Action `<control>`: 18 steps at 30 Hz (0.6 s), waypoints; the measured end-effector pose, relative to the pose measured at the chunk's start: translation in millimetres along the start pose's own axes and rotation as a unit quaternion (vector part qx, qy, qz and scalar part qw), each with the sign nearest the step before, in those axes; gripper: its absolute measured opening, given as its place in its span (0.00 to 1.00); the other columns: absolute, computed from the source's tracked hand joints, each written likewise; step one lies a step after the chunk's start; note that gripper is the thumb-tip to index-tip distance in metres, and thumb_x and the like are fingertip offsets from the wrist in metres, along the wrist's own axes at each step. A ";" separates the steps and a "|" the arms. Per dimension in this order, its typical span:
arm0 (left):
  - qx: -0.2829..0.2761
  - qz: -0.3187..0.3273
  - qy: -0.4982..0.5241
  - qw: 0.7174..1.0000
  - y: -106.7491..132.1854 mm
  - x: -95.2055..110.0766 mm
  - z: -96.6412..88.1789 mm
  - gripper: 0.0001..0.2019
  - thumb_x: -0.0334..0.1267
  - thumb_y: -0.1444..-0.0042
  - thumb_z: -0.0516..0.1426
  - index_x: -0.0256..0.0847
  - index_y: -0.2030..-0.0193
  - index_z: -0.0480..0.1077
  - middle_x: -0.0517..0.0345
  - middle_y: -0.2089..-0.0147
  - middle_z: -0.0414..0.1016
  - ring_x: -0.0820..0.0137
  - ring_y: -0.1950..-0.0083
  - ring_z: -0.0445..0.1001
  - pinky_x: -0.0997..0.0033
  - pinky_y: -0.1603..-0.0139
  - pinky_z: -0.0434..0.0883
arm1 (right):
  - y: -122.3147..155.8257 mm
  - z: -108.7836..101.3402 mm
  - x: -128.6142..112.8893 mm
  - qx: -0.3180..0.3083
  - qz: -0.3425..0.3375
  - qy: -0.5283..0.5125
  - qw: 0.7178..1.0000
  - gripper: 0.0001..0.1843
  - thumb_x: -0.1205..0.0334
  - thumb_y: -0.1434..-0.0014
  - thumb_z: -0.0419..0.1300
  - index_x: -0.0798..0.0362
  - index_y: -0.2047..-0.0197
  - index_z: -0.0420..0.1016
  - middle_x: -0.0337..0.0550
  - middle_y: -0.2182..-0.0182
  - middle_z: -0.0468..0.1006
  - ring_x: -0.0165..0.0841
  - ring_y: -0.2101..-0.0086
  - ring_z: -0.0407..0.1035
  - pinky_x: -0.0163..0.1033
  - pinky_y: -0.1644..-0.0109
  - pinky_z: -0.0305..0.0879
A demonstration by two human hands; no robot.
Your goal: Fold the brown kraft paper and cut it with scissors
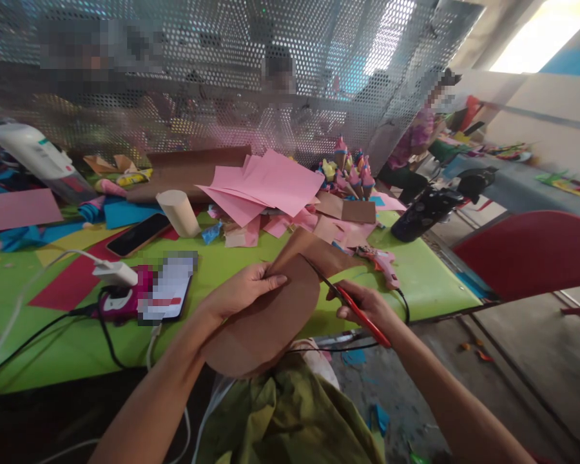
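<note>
In the head view, my left hand grips a sheet of brown paper with the thumb on top. The sheet has a rounded outline and hangs partly over the table's front edge. Red-handled scissors are in my right hand, fingers wrapped about the handles. Their blades point up and left, meeting the paper's upper right edge. Beyond the blades, a flap of brown paper stands away from the rounded part. Whether the flap is fully separate I cannot tell.
Pink sheets, a cardboard tube and small paper cones lie at the back. A pink glue gun rests near my right hand. Leftward are a lit phone, a power strip and cables. A black bottle stands right.
</note>
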State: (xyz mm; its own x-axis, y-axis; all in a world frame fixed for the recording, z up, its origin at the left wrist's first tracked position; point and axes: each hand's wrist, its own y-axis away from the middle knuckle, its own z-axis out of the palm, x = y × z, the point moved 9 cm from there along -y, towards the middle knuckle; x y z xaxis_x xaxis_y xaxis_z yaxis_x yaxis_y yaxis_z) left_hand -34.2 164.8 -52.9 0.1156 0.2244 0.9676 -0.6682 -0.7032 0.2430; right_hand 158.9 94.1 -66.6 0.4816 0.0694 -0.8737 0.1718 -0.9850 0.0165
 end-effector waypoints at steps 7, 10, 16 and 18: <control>-0.040 0.001 0.009 0.999 1.1 1.2 13.1 0.18 0.52 0.47 0.67 0.39 0.58 0.79 0.56 0.62 0.83 0.66 0.60 0.78 0.71 0.60 0.71 | 4.2 -0.8 -22.4 -0.030 -0.062 0.038 0.997 0.43 0.23 0.46 0.56 0.56 0.49 0.74 0.34 0.75 0.63 0.29 0.75 0.54 0.34 0.71 0.53; -0.063 0.006 0.014 0.998 1.5 1.7 20.0 0.17 0.50 0.46 0.66 0.40 0.57 0.79 0.56 0.61 0.83 0.63 0.54 0.78 0.68 0.53 0.72 | 3.6 -0.2 -24.7 -0.036 -0.064 0.038 0.997 0.47 0.22 0.46 0.56 0.57 0.43 0.72 0.35 0.74 0.63 0.29 0.74 0.54 0.34 0.71 0.54; -0.080 0.000 0.018 0.997 2.0 2.3 24.5 0.18 0.51 0.46 0.66 0.40 0.54 0.80 0.55 0.60 0.83 0.62 0.52 0.78 0.65 0.48 0.71 | -1.0 -2.8 -8.0 0.002 -0.040 0.027 0.999 0.42 0.22 0.48 0.58 0.56 0.55 0.77 0.35 0.76 0.62 0.29 0.75 0.53 0.34 0.72 0.51; -0.080 0.004 0.023 0.996 1.9 3.2 24.5 0.19 0.52 0.46 0.66 0.41 0.54 0.80 0.55 0.60 0.83 0.61 0.52 0.78 0.65 0.49 0.71 | -2.1 -2.6 -1.3 0.012 -0.030 0.015 0.999 0.41 0.22 0.49 0.59 0.55 0.59 0.78 0.36 0.76 0.64 0.30 0.76 0.55 0.34 0.73 0.52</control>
State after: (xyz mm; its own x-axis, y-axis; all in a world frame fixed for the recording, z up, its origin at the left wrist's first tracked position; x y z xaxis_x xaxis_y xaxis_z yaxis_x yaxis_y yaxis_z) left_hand -17.1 147.7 -47.7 0.0785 0.2520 0.9645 -0.7786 -0.5888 0.2173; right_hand 160.2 96.5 -64.2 0.4958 0.1336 -0.8581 0.1812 -0.9823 -0.0482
